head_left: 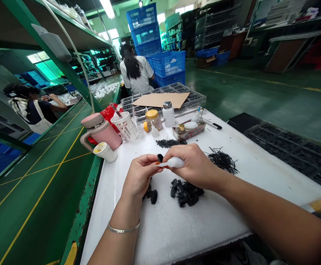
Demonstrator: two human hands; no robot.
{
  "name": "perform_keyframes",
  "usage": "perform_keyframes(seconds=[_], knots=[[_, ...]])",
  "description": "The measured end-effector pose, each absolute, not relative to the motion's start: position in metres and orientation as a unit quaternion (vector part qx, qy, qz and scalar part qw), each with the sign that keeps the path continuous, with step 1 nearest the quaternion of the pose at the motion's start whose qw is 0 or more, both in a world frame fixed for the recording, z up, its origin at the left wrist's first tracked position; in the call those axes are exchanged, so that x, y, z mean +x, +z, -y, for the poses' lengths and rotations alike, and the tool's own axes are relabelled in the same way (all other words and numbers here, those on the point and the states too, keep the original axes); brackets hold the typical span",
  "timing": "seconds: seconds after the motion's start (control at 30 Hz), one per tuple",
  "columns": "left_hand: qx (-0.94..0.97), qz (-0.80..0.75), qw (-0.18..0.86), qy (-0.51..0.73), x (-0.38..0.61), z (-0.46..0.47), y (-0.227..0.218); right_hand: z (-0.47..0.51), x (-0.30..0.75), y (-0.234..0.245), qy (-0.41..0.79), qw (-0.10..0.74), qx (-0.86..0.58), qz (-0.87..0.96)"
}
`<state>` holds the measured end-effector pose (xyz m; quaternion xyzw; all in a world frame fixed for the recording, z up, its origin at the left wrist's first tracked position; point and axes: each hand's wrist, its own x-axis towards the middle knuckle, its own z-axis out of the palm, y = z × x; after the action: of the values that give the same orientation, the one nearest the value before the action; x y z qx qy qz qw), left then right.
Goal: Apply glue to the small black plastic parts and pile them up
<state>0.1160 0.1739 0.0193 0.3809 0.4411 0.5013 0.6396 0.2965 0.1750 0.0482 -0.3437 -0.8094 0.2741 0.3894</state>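
My left hand pinches a small black plastic part between thumb and fingers. Wrapped in my right hand is a white squeeze bottle, its narrow tip pointing left and close to the black part. Whether the tip touches the part I cannot tell. Below the hands lies a pile of black plastic parts on the white tabletop. A smaller group of black parts sits partly hidden behind my left wrist. Beyond my right hand rests a heap of thin black sticks.
Small black pieces lie beyond my hands. Farther back stand a pink jug, a plastic cup, a yellow-lidded jar, a white pump bottle and a small box. A green conveyor runs at left; co-workers sit beyond.
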Motion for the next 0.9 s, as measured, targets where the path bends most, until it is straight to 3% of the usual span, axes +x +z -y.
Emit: perform_keyframes(seconds=[0.23, 0.5, 0.9], knots=[[0.393, -0.411, 0.680, 0.462, 0.110, -0.176, 0.018, -0.175, 0.295, 0.050, 0.319, 0.412, -0.351, 0.778], [0.457, -0.446, 0.592, 0.492, 0.116, -0.171, 0.021, -0.179, 0.292, 0.042, 0.328, 0.425, -0.371, 0.758], [0.509, -0.430, 0.508, 0.546, 0.119, -0.168, 0.024, -0.191, 0.288, 0.031, 0.537, 0.443, -0.334, 0.636]])
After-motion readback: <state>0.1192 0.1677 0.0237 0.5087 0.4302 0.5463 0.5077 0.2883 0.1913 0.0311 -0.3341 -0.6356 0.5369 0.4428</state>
